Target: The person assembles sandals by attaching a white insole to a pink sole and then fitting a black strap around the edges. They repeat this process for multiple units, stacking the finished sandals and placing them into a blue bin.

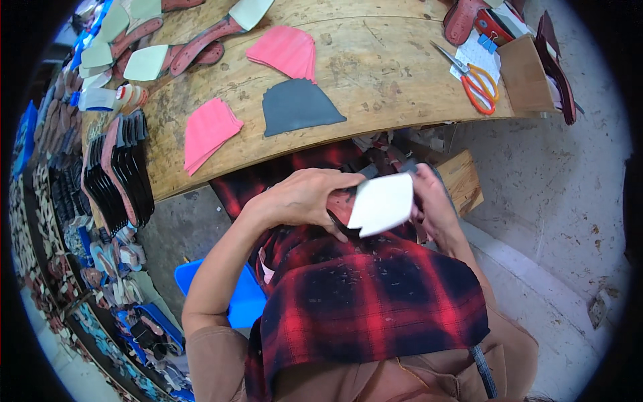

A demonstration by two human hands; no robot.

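Above my lap, my left hand (311, 197) is closed round a reddish-brown shoe insole, thumb on top and fingers beneath. A white, squarish heel piece (385, 204) covers the end of the insole facing right. My right hand (435, 201) is at the white piece's right edge, fingers curled and slightly blurred. A bit of dark grey material (406, 166) shows by its fingertips; its hold is partly hidden. On the table ahead lie a fanned stack of dark grey pieces (301, 107) and two pink stacks, one to the left (213, 130) and one farther back (287, 50).
Insoles with pale heel pieces (147, 61) lie along the wooden table (375, 74)'s far left. Black curved insoles (124, 174) stand at its left end, beside a glue bottle (97, 98). Orange-handled scissors (477, 87) and a cardboard box (529, 74) occupy the right. A blue stool (238, 295) stands at left.
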